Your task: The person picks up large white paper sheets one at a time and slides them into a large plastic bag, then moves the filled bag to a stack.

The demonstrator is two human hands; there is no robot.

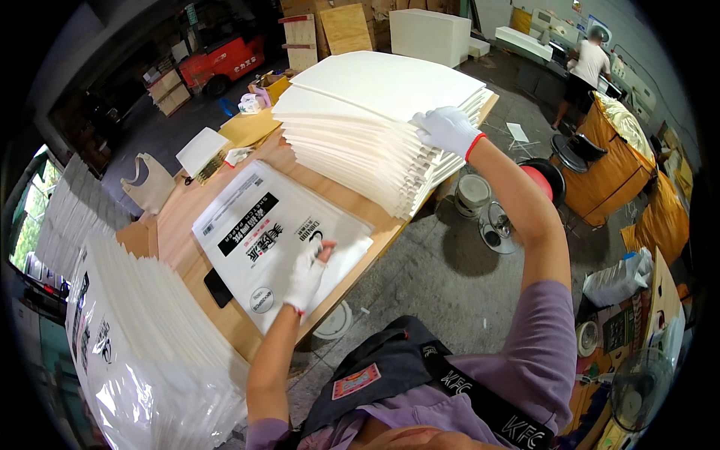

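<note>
My right hand, in a white glove with a red cuff, is at the near right corner of a tall stack of white paper sheets. Its fingers curl over the edge of the upper sheets. Uneven bundles show along the stack's near side. My left hand, gloved in white with bare fingertips, rests over a flat pile of printed clear plastic bags. The fingers are slightly apart on the pile's near right part, with nothing visible between them. A dark phone lies beside the bags at the left.
Wrapped paper packs stand at the left of the wooden table. A cloth bag and a smaller paper pile lie farther back. Buckets and a stool stand right. A person works at far machines; a red forklift is behind.
</note>
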